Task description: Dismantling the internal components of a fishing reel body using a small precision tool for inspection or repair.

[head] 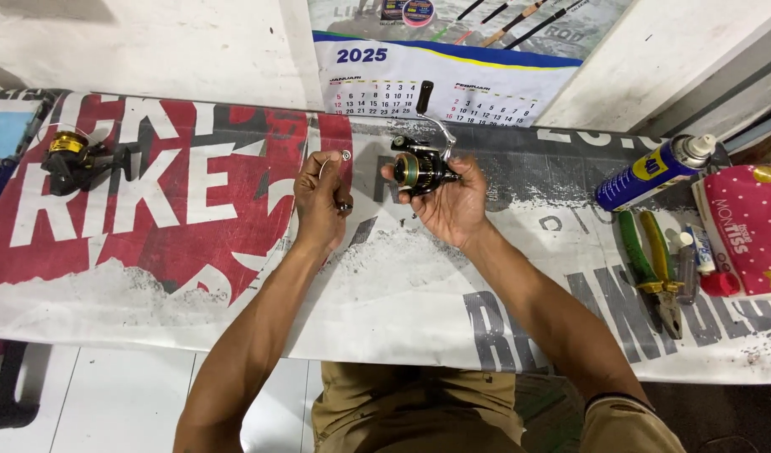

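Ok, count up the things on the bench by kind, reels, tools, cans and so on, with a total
Reels: 2, one in the right hand at, one at far left
Spray cans: 1
Pliers: 1
Small tubes: 2
Dotted packs: 1
Small metal parts in the left hand: 1
Total: 8

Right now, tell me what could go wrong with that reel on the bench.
1. The left hand pinches a small silver part by the fingertips; it could drop and get lost on the busy printed banner.
2. The right hand cradles the spinning reel loosely in an open palm; its long handle may tip it out.
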